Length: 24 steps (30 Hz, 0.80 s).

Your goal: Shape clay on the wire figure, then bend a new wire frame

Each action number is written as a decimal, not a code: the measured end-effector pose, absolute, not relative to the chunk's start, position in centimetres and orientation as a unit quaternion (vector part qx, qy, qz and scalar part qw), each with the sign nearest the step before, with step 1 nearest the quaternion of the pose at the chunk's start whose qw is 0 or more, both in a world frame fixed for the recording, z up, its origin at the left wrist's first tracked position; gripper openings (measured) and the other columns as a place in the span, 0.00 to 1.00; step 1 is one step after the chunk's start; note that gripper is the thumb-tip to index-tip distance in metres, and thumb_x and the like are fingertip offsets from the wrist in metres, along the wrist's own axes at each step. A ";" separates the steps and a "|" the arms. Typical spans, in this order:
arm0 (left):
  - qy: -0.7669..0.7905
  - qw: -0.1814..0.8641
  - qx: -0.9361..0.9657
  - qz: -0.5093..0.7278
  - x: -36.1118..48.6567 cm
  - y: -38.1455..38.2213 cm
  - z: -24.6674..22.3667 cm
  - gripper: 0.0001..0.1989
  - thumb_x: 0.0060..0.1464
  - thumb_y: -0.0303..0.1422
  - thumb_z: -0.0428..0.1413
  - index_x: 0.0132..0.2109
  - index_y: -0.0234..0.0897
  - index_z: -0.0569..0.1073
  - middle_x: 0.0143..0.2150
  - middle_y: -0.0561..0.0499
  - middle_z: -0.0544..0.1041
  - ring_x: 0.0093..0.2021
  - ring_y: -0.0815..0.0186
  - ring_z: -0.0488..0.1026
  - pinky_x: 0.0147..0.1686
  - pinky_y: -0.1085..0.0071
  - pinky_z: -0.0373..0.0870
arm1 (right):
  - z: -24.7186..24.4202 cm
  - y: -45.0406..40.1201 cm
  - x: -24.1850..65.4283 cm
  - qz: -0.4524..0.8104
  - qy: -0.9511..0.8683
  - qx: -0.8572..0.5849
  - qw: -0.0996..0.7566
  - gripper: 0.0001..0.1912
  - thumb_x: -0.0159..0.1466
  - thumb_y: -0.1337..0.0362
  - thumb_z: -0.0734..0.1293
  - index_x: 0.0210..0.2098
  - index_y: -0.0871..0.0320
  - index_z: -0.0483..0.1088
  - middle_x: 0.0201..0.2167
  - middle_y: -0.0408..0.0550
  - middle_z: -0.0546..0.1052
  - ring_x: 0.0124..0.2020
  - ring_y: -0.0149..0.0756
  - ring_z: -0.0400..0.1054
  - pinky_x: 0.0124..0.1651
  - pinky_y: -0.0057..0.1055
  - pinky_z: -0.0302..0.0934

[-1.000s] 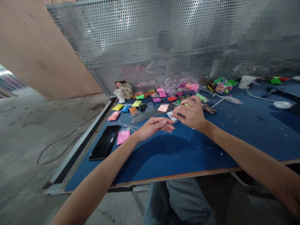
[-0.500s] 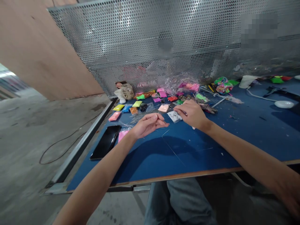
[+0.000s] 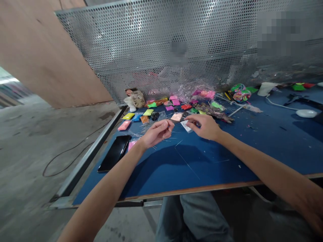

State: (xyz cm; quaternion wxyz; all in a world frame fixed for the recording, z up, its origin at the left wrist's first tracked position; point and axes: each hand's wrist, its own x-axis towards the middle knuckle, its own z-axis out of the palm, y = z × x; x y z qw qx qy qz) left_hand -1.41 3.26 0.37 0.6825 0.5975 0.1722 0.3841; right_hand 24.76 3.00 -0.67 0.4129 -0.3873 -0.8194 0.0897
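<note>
My left hand (image 3: 156, 133) is raised over the blue table (image 3: 161, 174), its fingers curled together with thumb on top. What it pinches, if anything, is too fine to make out. Beside it on the right, my right hand (image 3: 205, 127) holds thumb and forefinger together near a small white packet (image 3: 186, 125); any held item there is too small to see. Thin metal wires (image 3: 137, 134) lie spread by my left hand. One bent wire (image 3: 187, 163) rests on the table in front of both hands.
A black phone-like slab (image 3: 114, 154) lies at the left edge, beside a pink packet (image 3: 131, 144). Colourful packets (image 3: 148, 112), plastic wrap and a brown, twisted piece (image 3: 217, 112) crowd the back. A perforated metal panel (image 3: 151, 40) stands behind. A white, corded object (image 3: 306, 113) lies right.
My left hand has curled its fingers in, where they were stretched out before. My right hand has shifted slightly left and down, now covering part of the white packet.
</note>
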 end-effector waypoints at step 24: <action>0.158 0.730 0.547 0.378 0.2 2.4 -0.2 0.21 0.64 0.47 0.56 0.32 0.33 0.77 0.31 0.48 0.74 0.31 0.68 0.72 0.38 0.69 0.71 | -1.1 2.6 23.3 0.647 -0.551 -0.146 0.505 0.14 0.68 0.50 0.69 0.36 0.55 0.74 0.34 0.44 0.77 0.41 0.35 0.75 0.51 0.36 0.68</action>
